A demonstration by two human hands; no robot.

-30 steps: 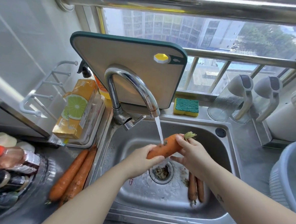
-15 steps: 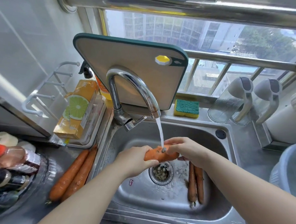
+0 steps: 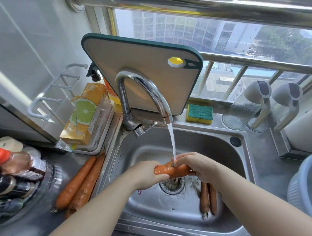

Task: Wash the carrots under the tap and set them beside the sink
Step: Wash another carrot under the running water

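Bottles (image 3: 6, 165): far left of the left grip, crowded along the left edge of the tabletop (image 3: 268, 172).
Tabletop carrots (image 3: 80, 182): two, side by side and touching, left of the left grip and outside the sink; they lie along the narrow strip between the bottles and the sink's left rim, just beside that rim.
Orange box (image 3: 86, 113): left of and beyond the left grip, in a tray that closes the far end of that strip.
Sink (image 3: 108, 160): steel basin around both grips; its walls stand apart from them on every side, and bare floor shows on the person's side of the grips.
Tap (image 3: 144, 91): arches above and beyond the grips, with a cutting board (image 3: 141, 67) upright behind it.
Left grip (image 3: 146, 173): fingers curled round the left end of the held carrot.
Held carrot (image 3: 172, 170): lies roughly level between the two grips, above the drain (image 3: 172, 185) and apart from the basin floor.
Water stream (image 3: 172, 140): falls from the spout onto the carrot, right at the right grip's fingers.
Right grip (image 3: 198, 166): fingers closed over the carrot's right end.
Sink carrots (image 3: 208, 197): two, touching, on the basin floor below and to the right of the right grip, near the right wall.
Sponge (image 3: 199, 113): on the back ledge, beyond the right grip.
Plastic basin (image 3: 306, 185): far right of the right grip, at the tabletop's right edge.
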